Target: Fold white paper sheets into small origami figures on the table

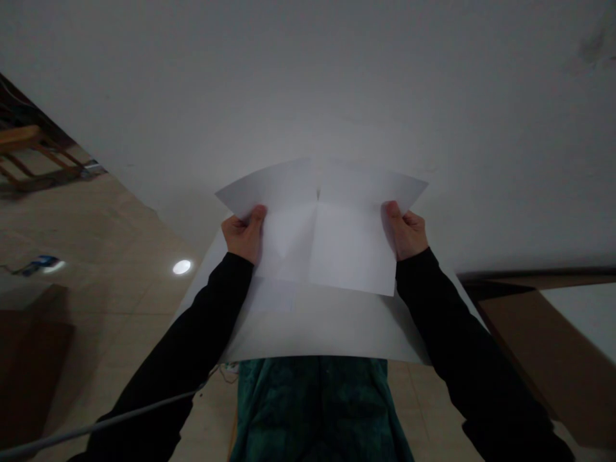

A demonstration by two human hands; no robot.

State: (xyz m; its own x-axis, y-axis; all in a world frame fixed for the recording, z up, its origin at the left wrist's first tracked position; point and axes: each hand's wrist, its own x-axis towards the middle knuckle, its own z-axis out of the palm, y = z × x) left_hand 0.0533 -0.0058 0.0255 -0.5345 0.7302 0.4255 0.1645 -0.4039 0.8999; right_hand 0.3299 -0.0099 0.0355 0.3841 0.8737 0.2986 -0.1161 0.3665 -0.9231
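White paper (353, 240) is held up above a white table (332, 330), its top corners bending outward. A narrow gap splits its top edge near the middle, and a crease or edge runs down from there; whether the two halves are still joined below, I cannot tell. My left hand (244, 234) grips the left side, thumb on top, fingers behind. On the right side, my right hand (408, 232) pinches the paper the same way. Flat on the table below lies what looks like another white sheet (272, 294), partly covered by the held paper.
A white wall (308, 77) rises right behind the table. At the right stands a brown cardboard box (543, 346). A wooden stool (36, 151) is at the far left, on a tiled floor (129, 256). A grey cable (139, 410) crosses at lower left.
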